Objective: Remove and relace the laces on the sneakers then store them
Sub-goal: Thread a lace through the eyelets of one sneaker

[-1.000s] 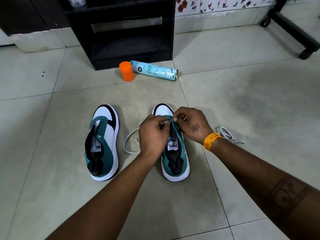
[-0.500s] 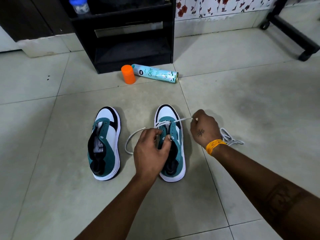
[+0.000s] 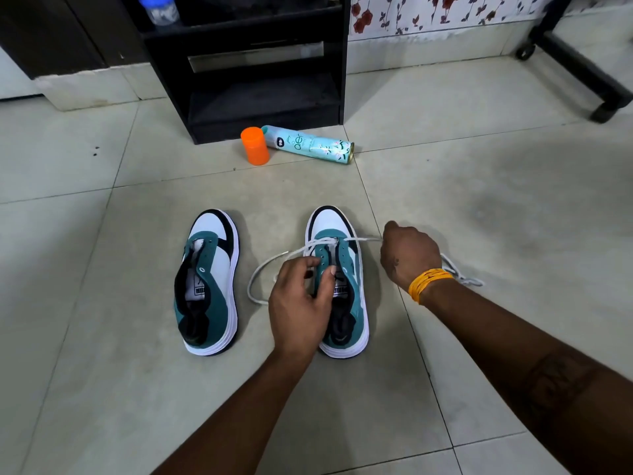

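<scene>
Home interior: tiled floor [image 3: 479, 186], floral wallpaper [image 3: 428, 12], black shelf unit [image 3: 260, 80], air-freshener can [image 3: 308, 144] lying beside it.

- Two sneakers stand side by side on the floor [image 3: 102, 371], toes away from the person: left sneaker [image 3: 209, 286], right sneaker [image 3: 346, 296].
- Lace [image 3: 270, 265] runs through the right sneaker's front eyelets; one end lies between the sneakers.
- Loose lace [image 3: 459, 272] lies right of the right sneaker.
- Spray can [image 3: 308, 144] and cap [image 3: 255, 145] lie beyond the sneakers, before the cabinet [image 3: 246, 63].
</scene>
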A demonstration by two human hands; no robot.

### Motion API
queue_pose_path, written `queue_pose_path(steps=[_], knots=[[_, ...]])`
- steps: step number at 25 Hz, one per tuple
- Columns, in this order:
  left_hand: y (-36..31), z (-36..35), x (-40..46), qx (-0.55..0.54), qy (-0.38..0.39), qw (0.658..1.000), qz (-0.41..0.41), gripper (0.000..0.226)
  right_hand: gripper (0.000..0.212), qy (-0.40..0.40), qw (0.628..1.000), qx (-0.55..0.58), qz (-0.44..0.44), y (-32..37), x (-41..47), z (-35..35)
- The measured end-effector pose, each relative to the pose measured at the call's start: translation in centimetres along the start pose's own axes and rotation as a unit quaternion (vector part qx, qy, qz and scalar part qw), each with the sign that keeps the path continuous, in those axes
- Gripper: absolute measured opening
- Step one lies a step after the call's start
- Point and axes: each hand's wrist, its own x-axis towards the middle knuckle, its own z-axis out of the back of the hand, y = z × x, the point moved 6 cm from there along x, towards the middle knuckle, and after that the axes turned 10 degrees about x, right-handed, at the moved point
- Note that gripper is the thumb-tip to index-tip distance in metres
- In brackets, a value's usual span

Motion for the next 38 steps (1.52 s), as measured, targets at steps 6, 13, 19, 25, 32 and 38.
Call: queue_pose_path(steps=[6,13,19,25,32,38], knots=[[0.2,-0.2,-0.1,-0.01,-0.009,1.0,0.001,0.029,0.025,-0.002,0.992,0.016,0.125,5.7,-0.8,0.0],[0.3,-0.3,-0.1,-0.015,-0.011,1.0,0.002,0.028,0.024,0.013,1.0,0.001,-0.009,-0.2,-0.4,-0.2],[0.0,-0.3,-0.1,-0.007,-0.012,1.0,-0.002,0.031,0.017,-0.008,0.992,0.031,0.121,4.8,-0.6,-0.2],[0.1,-0.3,-0.2,-0.015,-0.01,1.0,0.008,0.029,0.02,0.009,1.0,0.007,-0.005,-0.5,0.0,-0.4],[-0.2,-0.3,-0.2,0.002,-0.006,1.0,0.001,0.032,0.018,-0.014,0.994,0.024,0.11,4.7,-0.5,0.3],[-0.6,0.3,0.3,-0.016,-0.007,1.0,0.0,0.03,0.029,-0.018,0.995,0.083,0.048,2.4,-0.9,0.1]])
